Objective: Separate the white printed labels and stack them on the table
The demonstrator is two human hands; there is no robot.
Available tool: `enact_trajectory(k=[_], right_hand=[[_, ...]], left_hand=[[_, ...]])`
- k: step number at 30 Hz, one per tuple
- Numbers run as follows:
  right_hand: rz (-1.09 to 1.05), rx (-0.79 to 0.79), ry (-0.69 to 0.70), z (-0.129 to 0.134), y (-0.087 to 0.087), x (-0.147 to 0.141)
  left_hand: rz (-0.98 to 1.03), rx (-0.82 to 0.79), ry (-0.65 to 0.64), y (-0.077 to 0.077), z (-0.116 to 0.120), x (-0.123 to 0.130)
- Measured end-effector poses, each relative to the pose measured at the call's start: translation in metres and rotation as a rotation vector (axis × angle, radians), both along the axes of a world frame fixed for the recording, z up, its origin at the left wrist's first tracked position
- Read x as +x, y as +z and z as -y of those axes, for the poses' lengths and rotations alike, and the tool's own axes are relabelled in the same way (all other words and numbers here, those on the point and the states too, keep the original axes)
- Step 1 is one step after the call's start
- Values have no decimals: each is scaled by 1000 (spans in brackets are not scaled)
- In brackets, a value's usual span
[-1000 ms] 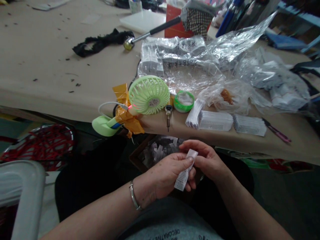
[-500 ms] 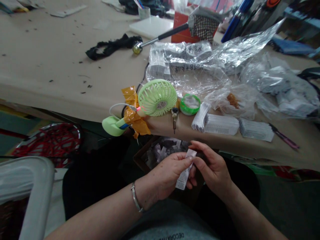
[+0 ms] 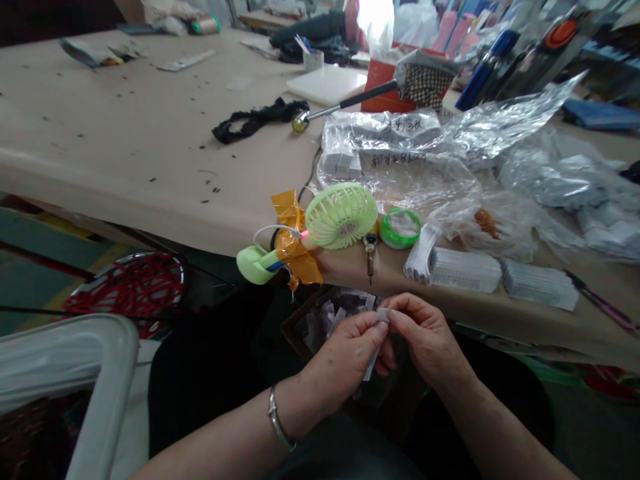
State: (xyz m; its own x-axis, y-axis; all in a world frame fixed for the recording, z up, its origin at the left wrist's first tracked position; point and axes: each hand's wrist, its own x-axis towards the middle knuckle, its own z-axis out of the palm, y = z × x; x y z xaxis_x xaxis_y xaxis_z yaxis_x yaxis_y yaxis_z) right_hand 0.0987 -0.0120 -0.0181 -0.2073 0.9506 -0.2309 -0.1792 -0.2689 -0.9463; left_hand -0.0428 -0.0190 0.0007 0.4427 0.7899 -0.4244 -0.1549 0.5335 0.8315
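Note:
Between the thumb and fingers of my left hand [image 3: 347, 350] is a small white printed label [image 3: 371, 368], mostly covered by the hand. Its lower end sticks out below my fingers. The fingers of my right hand [image 3: 425, 333] are closed in a pinch on the label's upper end, which looks bent over. Both hands are over my lap, in front of the table edge. Just beyond them, under the edge, a box [image 3: 296, 333] holds many loose white slips [image 3: 330, 317]. Stacks of similar labels [image 3: 465, 269] lie on the table near my right hand.
A green fan [image 3: 341, 215] is taped at the table edge. Beside it a soldering-iron-like tool [image 3: 370, 257] points its tip over the edge, near a green tub [image 3: 400, 228]. Clear plastic bags [image 3: 400, 167], a hammer-like tool [image 3: 345, 103] and scissors [image 3: 603, 303] lie around.
My right hand has closed on the label's upper end, which was straight and is now bent over. The whole view has shifted, so the table things appear farther right and lower.

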Motion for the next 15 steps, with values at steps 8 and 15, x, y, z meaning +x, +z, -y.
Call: enact_trajectory(k=[8, 15], right_hand=[[452, 326, -41, -18, 15, -14], [634, 459, -76, -21, 16, -19]], left_hand=[[-419, 491, 166, -1, -16, -22], [-608, 686, 196, 1, -26, -25]])
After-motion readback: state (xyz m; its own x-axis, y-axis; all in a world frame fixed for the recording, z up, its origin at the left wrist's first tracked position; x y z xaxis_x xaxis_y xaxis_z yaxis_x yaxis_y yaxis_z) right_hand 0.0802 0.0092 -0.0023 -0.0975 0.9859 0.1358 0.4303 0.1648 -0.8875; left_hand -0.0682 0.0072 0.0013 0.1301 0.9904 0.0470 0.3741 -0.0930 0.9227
